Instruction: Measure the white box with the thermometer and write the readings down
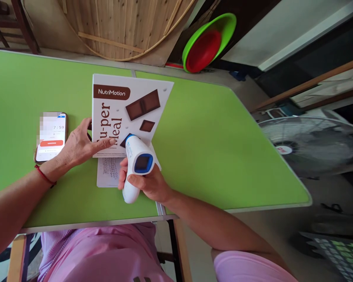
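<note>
My left hand [81, 143] grips the left edge of a white box [141, 84] printed with brown chocolate pieces, its thumb across the front and the other fingers behind. The box stands tilted up over the table. In my right hand [153, 184] is a white and blue infrared thermometer [137, 154], held by its handle with the thumb on its back. The thermometer's front end is close to the lower part of the box; whether they touch I cannot tell. Beneath the box lies a white sheet with handwriting [107, 174], partly covered.
A lit phone [51, 137] lies left of my left hand on the green table [211, 149]. Beyond the far edge stand a round wooden board [120, 23] and green and red basins [204, 49]. A fan [308, 147] is at the right.
</note>
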A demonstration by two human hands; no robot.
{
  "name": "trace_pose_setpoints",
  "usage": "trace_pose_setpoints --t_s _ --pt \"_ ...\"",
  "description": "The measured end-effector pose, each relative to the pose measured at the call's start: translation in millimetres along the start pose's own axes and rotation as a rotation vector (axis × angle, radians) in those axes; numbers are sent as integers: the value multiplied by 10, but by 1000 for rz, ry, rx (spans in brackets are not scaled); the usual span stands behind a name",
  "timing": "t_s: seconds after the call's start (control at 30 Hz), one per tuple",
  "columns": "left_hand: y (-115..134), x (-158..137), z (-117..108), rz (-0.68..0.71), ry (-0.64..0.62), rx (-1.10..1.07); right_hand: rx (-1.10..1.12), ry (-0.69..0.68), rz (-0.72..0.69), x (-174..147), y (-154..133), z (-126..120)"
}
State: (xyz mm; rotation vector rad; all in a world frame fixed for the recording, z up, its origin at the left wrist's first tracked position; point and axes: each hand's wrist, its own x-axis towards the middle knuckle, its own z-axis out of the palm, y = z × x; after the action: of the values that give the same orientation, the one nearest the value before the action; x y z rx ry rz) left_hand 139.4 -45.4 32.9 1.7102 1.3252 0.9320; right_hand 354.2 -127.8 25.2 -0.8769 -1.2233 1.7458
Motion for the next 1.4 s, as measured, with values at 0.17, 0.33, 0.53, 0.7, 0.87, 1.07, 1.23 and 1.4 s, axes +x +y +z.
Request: trace_pose_setpoints --t_s 0.17,0.33,0.53,0.7,0.87,1.07,1.23,1.4 --pt "-70 20 -13 67 -48 -138 -30 -15 19 -2 -26 -8" --pt "-67 24 -4 109 -7 -217 -98 23 -105 -23 -91 -77" --pt "-19 104 -10 258 112 -206 -563 451 -398 51 -377 -565" --pt "-83 200 19 225 163 -100 -1168 603 -179 130 -498 -1194" --pt "-127 268 58 237 105 -134 -1345 512 -2 157 -432 -1461" --pt "-205 313 50 363 121 18 -1347 437 112 179 -437 -1408" --pt "-215 228 35 335 280 243 -1400 408 124 148 -442 -1450" --pt "100 -129 71 736 490 364 -1380 379 -388 120 -428 -1199"
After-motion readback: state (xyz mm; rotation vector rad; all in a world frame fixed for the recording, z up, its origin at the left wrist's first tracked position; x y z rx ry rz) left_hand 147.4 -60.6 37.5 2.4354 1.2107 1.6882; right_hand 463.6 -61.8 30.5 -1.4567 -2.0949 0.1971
